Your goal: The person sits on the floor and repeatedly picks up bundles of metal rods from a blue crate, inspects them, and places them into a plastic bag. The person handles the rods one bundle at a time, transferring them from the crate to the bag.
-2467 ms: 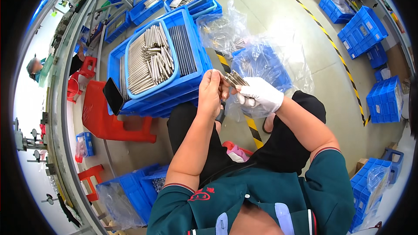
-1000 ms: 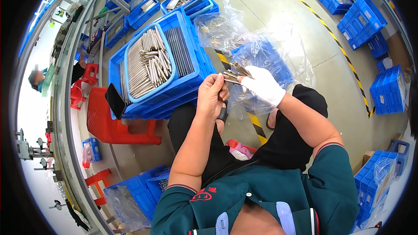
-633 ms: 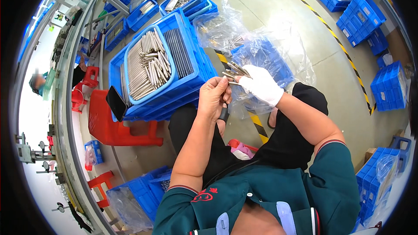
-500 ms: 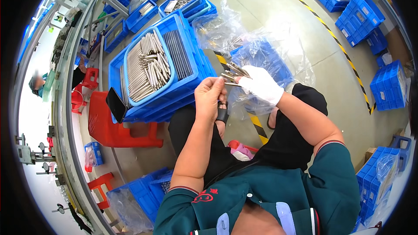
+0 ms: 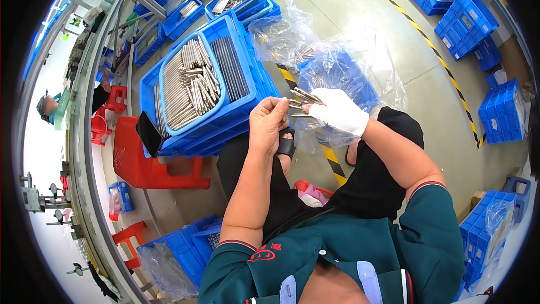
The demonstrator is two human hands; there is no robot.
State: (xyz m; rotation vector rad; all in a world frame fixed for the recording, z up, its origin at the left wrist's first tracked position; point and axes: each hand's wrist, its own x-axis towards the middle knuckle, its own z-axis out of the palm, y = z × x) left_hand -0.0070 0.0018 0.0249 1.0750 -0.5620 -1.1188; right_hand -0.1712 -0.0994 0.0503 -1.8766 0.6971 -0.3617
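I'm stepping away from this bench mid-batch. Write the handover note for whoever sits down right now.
Left hand, bare: fingertips pinch thin silver metal rods at their near ends.
Right hand, in a white cloth glove: grips the same small bundle of rods from the other side, held above the lap.
Sorted stock: loose silver rods piled in the light-blue oval tray, which sits in the large blue plastic crate on the red plastic stool.
Supply: clear plastic bags with more rods in them lie over the blue crate ahead of the knees.
Done: tray partly filled.
Left: the bundle in hand and the bagged rods.
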